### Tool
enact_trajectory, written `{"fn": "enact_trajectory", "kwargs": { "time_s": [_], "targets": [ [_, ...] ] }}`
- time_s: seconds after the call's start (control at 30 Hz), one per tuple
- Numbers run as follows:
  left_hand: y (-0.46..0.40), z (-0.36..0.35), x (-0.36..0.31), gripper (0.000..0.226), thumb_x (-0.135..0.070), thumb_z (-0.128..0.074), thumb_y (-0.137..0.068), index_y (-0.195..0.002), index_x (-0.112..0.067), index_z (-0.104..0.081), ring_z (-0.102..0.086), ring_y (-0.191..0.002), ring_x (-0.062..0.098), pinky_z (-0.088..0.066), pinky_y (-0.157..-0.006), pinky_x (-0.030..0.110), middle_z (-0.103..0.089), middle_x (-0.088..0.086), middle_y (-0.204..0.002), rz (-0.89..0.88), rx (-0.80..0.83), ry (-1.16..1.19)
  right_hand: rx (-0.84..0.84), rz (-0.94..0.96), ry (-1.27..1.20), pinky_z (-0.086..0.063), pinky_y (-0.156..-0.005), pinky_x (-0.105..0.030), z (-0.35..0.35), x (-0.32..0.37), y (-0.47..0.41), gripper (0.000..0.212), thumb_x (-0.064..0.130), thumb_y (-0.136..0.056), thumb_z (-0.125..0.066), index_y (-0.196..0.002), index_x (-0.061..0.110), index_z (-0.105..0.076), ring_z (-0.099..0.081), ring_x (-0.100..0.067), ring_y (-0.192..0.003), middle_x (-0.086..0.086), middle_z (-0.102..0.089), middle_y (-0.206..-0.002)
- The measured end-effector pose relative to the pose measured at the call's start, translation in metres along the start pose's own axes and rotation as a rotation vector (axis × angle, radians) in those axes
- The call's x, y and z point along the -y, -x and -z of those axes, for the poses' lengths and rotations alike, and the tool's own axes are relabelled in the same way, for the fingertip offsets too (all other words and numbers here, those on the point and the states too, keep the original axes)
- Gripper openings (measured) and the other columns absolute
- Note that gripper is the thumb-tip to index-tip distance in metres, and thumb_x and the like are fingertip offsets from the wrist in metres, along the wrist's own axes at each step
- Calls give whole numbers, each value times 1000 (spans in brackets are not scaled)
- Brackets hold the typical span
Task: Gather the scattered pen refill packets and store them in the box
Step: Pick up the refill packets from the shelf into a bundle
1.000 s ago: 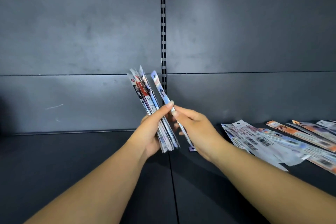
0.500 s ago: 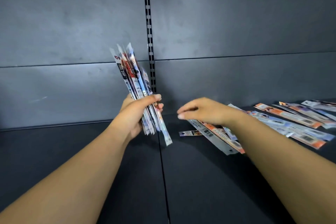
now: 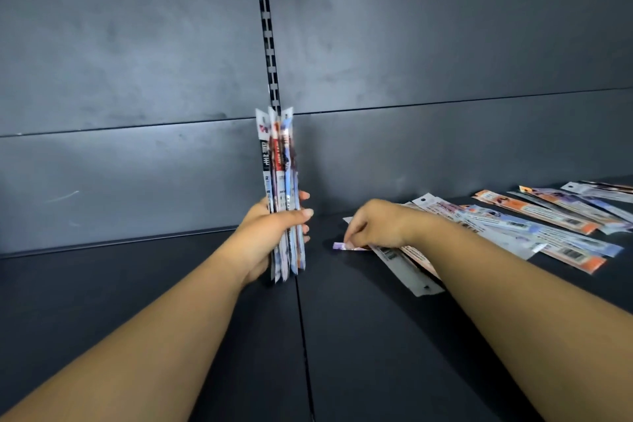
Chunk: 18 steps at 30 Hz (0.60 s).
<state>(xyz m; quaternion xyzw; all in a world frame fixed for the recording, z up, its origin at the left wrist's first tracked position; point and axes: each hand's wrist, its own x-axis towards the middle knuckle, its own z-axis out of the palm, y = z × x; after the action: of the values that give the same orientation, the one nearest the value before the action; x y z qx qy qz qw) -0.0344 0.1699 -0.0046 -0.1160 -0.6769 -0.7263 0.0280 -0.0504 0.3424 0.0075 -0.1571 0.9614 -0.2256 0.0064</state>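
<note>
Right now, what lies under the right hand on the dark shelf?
Flat pen refill packets lie under the right hand, fingertips on a purple-ended one. The hand covers their upper parts.

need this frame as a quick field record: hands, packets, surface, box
left hand: grips an upright bundle of refill packets, raised above the shelf
right hand: low on the shelf, fingertips pinching the end of a loose packet
scattered packets: lying flat, overlapping, right of the right hand
shelf: dark, seam running down the middle
back panel: dark, with a slotted upright
box: not in view
</note>
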Motion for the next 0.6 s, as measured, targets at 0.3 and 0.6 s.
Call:
{"fn": "enact_trajectory", "kwargs": {
  "time_s": [0.3,0.6],
  "targets": [
    [-8,8,-9,14,0,-60,-81,-85,-13,-60,-41,-36,7,-43,-43,21,-47,-5,-48,9,-70,318,-602,41,-701,-39,-63,-19,22,6,4,18,23,-78,-62,-65,13,-69,-48,-8,-64,-1,-59,-62],
    [-5,6,-8,21,-5,-61,-81,-71,-17,-47,-47,-40,8,-46,-48,22,-46,-4,-46,17,-30,362,-895,26,-1202,-47,-50,-9,48,8,21,13,8,-87,-56,-80,10,-67,-55,-3,-47,-1,-64,-64]
  ]
}}
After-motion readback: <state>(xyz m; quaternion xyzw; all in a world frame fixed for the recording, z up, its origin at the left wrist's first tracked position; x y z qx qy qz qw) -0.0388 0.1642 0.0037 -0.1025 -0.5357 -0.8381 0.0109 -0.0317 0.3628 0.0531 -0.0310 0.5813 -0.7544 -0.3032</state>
